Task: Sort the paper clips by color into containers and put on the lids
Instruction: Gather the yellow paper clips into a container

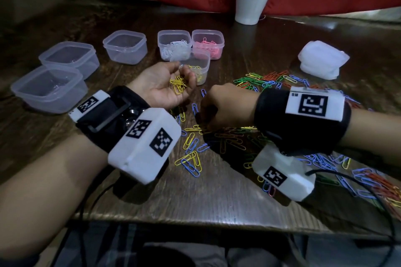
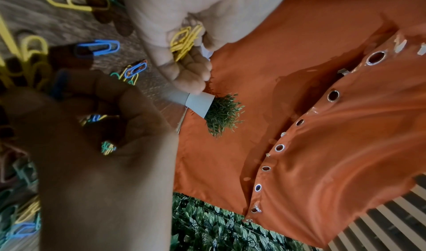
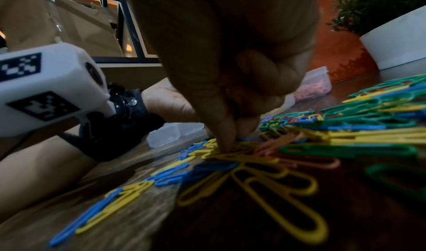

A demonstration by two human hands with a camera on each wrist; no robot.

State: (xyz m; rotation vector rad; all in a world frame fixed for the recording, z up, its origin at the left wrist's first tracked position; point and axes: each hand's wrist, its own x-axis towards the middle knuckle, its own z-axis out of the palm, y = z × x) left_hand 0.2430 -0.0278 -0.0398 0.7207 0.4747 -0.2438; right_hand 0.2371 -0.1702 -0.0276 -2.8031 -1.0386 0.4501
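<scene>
Yellow-sorting step was in hand. Head view: left hand (image 1: 168, 84) lay palm-up, fingers cupped round a batch of yellow clips (image 1: 179, 84), just in front of the yellow container (image 1: 198, 70); white container (image 1: 174, 44) and pink container (image 1: 208, 43) sat behind it, three empty containers (image 1: 69, 56) to the left, lids (image 1: 323, 58) stacked far right. Right hand (image 1: 219, 108) was down in the mixed clip pile (image 1: 227, 136), which ran close to the surface's near edge (image 1: 195, 220).

Left wrist view: cupped yellow clips confirmed.

Right wrist view: fingers (image 3: 227, 136) pressed together on a yellow clip in the pile; hold itself blurred, can't tell. Next move probably needs a clean pinch, then a drop into the left palm; open room between the hands.
</scene>
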